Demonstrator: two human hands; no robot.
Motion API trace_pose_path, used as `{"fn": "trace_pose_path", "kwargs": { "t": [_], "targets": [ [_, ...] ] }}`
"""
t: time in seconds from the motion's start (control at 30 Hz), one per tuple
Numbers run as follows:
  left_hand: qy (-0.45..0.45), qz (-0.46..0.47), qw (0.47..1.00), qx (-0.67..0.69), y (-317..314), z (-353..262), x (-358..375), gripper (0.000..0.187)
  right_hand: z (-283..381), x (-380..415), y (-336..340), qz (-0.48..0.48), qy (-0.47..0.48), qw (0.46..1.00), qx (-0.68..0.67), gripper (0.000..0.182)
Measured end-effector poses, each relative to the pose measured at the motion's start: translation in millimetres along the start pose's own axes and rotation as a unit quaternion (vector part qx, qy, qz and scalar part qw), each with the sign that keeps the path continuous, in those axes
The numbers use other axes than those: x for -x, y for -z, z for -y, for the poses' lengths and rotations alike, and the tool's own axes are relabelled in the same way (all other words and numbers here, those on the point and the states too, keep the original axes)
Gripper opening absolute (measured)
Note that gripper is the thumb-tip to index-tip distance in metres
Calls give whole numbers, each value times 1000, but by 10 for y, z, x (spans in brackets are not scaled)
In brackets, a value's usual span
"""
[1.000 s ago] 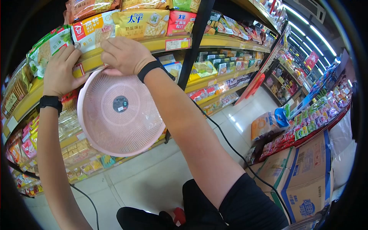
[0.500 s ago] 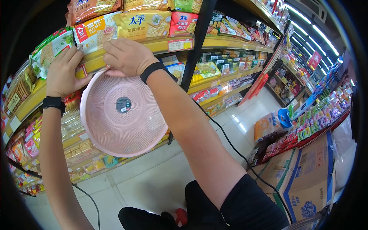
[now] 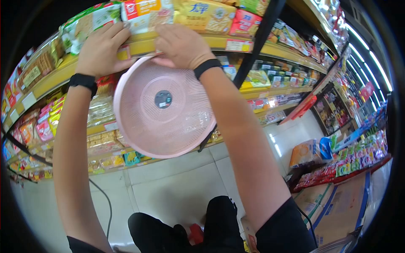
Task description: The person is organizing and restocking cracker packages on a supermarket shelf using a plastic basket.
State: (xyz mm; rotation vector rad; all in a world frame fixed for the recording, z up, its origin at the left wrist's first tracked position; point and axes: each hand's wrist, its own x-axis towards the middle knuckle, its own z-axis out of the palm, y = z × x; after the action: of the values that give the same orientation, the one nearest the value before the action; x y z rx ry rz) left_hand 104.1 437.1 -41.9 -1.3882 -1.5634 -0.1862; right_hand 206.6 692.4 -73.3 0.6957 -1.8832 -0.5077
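A round pink plastic basket [image 3: 181, 122] with fine slots and a dark round label hangs tilted in front of the shelf, its open side toward me. My right hand [image 3: 181, 46] is closed at the basket's upper rim, thumb beneath, while its fingers rest along the yellow shelf edge [image 3: 141, 46]. My left hand [image 3: 100, 52] lies with fingers apart from the thumb over the same edge, thumb tip close to the rim. Its fingertips reach a green-and-white cracker pack [image 3: 90, 23]. Between the hands stands a white-and-orange cracker pack [image 3: 147, 16], beside a yellow cracker pack [image 3: 206, 16].
Lower shelves carry several rows of packaged biscuits [image 3: 101, 111]. A black shelf post [image 3: 255, 52] rises right of my right hand. Cardboard boxes [image 3: 344, 211] and an orange-and-white bag [image 3: 304, 152] stand on the right. A black cable [image 3: 109, 202] trails over the tiled floor.
The view has shifted, so shelf, basket and both hands appear farther right and higher. Both hands keep nearly the same places at the shelf edge.
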Motion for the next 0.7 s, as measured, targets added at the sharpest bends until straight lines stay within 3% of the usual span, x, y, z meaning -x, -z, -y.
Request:
{"fn": "trace_pose_path", "kwargs": {
  "t": [0.7],
  "targets": [
    [-15, 0, 1000, -17, 131, -115, -35, 50, 11, -8, 14, -4, 4, 1000, 26, 47]
  ]
}}
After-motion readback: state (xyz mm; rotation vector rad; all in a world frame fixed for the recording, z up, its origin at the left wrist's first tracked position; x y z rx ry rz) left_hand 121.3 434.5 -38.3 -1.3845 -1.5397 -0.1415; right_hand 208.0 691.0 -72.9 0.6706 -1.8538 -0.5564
